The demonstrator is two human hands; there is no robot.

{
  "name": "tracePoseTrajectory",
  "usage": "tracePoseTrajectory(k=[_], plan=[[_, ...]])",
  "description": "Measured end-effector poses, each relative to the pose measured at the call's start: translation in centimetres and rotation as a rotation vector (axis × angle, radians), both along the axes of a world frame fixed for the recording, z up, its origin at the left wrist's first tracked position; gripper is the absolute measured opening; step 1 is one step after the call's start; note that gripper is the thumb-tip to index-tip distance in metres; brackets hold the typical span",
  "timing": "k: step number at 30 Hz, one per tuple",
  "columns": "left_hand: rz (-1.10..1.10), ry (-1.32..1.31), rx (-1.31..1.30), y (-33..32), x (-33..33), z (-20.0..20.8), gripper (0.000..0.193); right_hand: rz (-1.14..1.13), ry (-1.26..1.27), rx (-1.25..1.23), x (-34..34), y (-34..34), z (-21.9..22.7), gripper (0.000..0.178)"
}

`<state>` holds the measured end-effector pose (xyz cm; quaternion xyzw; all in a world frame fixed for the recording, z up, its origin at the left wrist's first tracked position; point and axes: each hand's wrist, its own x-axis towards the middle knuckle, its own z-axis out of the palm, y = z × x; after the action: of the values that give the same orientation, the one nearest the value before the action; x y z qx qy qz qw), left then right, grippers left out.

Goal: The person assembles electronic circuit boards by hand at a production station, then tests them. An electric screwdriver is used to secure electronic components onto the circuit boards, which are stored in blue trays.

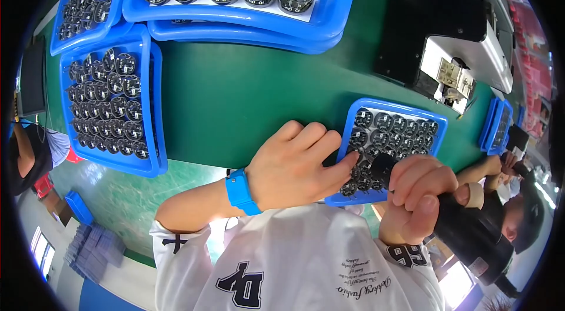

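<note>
My left hand, with a blue wristband at its wrist, reaches over the near left side of a small blue tray. Its fingers are curled, and the fingertips come down at the round black circuit parts in rows there. Whether they pinch one is hidden. My right hand is wrapped round a black, thick-bodied power tool. The dark front end of the tool points left, above the parts and close to my left fingertips. A tan ring sits on the tool beside my hand.
Stacked blue trays of round parts stand at the far side, with another tray stack at the left. A black and white machine with a metal fixture is at the far right of the green table. Other people work at both sides.
</note>
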<state>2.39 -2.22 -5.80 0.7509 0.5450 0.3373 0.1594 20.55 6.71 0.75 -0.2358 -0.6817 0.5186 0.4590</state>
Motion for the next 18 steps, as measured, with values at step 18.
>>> tracePoseTrajectory(k=[18], plan=[[0.012,0.011,0.014,0.0,0.2,0.3,0.030,-0.094,-0.004,0.138,-0.8,-1.6,0.1,0.029]])
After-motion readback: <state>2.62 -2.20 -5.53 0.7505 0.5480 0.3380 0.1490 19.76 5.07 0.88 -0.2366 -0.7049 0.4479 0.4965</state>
